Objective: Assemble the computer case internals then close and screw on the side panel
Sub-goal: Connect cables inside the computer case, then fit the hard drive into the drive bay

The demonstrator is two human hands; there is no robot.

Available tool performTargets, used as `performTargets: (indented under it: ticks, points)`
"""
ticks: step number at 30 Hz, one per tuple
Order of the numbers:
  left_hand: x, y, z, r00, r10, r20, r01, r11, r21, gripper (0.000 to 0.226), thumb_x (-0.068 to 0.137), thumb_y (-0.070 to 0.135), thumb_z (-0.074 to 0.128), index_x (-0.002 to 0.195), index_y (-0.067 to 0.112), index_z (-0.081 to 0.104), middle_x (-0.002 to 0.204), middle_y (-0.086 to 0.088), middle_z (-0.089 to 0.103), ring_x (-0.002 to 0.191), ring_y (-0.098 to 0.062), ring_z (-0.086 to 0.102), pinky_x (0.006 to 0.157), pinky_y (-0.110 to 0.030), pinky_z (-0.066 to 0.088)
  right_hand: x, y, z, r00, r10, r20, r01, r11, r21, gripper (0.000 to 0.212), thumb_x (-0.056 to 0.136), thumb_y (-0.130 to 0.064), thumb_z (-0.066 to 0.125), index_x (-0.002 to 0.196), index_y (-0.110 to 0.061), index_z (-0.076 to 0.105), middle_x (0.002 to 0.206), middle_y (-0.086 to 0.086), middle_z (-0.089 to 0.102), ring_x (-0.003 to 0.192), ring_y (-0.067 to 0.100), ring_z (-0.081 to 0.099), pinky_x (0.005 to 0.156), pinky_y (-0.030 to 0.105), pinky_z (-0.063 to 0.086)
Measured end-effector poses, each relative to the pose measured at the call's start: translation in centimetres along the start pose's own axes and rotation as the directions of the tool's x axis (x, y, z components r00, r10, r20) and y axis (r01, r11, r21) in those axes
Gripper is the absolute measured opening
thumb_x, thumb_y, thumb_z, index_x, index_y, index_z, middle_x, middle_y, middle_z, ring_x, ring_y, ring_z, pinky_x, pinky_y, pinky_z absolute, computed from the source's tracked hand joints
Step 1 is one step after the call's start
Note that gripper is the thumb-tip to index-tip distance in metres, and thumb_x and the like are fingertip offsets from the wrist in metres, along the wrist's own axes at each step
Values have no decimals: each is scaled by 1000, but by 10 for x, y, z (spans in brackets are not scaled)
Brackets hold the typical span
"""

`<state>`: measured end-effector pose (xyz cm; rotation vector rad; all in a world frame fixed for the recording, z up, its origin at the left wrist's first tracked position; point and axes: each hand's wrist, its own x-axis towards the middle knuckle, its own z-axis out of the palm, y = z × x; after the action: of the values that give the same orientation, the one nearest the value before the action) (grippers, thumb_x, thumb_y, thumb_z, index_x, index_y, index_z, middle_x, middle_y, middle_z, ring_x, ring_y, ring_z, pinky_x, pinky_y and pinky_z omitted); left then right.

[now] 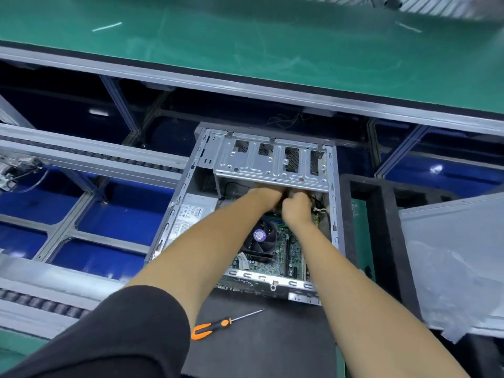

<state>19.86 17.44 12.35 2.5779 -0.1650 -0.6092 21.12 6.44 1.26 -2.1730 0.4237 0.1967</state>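
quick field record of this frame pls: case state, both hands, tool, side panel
case: open computer case lying on its side, motherboard and CPU fan exposed
left hand: inside the case under the drive cage, fingers hidden
right hand: beside the left one, fingers curled; what it holds cannot be told
tool: orange and black screwdriver lying on the dark mat, untouched
side panel: off, lying right of the case

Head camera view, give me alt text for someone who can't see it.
Both bare hands, left hand and right hand, reach deep into an open grey metal computer case, working close together just under its silver drive cage. An orange-and-black screwdriver lies on the dark mat in front, and the grey side panel rests off to the right.
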Motion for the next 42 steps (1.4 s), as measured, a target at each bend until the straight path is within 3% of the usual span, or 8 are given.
performTargets:
  ticks: [3, 5, 9, 20, 26, 30, 35, 42]
  points:
    - [5, -10, 20, 999, 45, 20, -46, 998, 51, 43, 111, 18, 34, 149, -1, 43, 154, -22, 42, 142, -33, 41, 116, -38, 33, -25, 10, -6, 976, 3, 219, 15, 996, -84, 39, 92, -3, 48, 131, 2, 46, 136, 18, 38, 122, 36, 47, 104, 46, 44]
    - [7, -12, 29, 997, 5, 75, -10, 998, 67, 44, 109, 18, 40, 150, 5, 41, 154, -17, 43, 141, -32, 42, 116, -40, 34, -41, 12, -15, 947, -44, 319, 76, 993, -87, 53, 94, -7, 50, 146, -2, 41, 140, 17, 43, 122, 36, 51, 104, 38, 46]
    - [4, -12, 37, 996, 73, 48, -79, 989, 123, 49, 103, 17, 54, 150, 10, 40, 153, -8, 43, 139, -31, 42, 115, -44, 37, -71, 12, -36, 921, -197, 336, 179, 980, 83, 38, 92, 1, 53, 130, -5, 57, 83, -1, 62, 60, 12, 50, 48, 18, 39]
    - [-14, 77, 63, 893, 441, -92, -434, 897, 84, 35, 96, 36, 63, 126, 18, 59, 116, -4, 66, 112, -25, 58, 102, -44, 46, -103, 85, -164, 955, -248, -164, 291, 893, 344, 28, 89, 12, 47, 95, -9, 65, 95, -2, 67, 88, 14, 62, 84, 35, 52]
    - [-5, 152, 128, 844, 536, 20, -522, 811, 266, 22, 98, 39, 58, 117, 30, 65, 106, 7, 64, 108, -25, 50, 89, -40, 43, -103, 183, -239, 968, -12, -252, 89, 951, 298, 35, 88, 15, 44, 88, -12, 65, 98, 12, 69, 93, 29, 61, 84, 33, 50]
    - [5, 187, 173, 839, 518, 168, -544, 783, 301, 19, 99, 39, 56, 113, 29, 66, 108, 7, 70, 106, -23, 55, 90, -41, 46, -124, 269, -283, 908, 60, -414, -81, 996, -32, 20, 88, 0, 55, 99, -11, 67, 103, 13, 64, 102, 36, 54, 80, 41, 47]
    - [12, 212, 217, 852, 400, 339, -479, 856, 195, 16, 100, 37, 52, 111, 29, 60, 106, 11, 61, 102, -16, 60, 84, -38, 52, -153, 341, -317, 820, 231, -523, -432, 850, -302, 32, 86, -14, 68, 117, -10, 58, 120, 20, 53, 109, 38, 46, 88, 47, 43]
    - [4, 204, 270, 788, 369, 494, -531, 813, 240, 34, 95, 34, 63, 125, 20, 54, 113, -3, 55, 106, -22, 50, 87, -36, 43, -155, 363, -344, 851, 362, -380, -501, 775, -386, 49, 93, -30, 68, 133, -12, 46, 119, 14, 62, 107, 34, 63, 84, 45, 52]
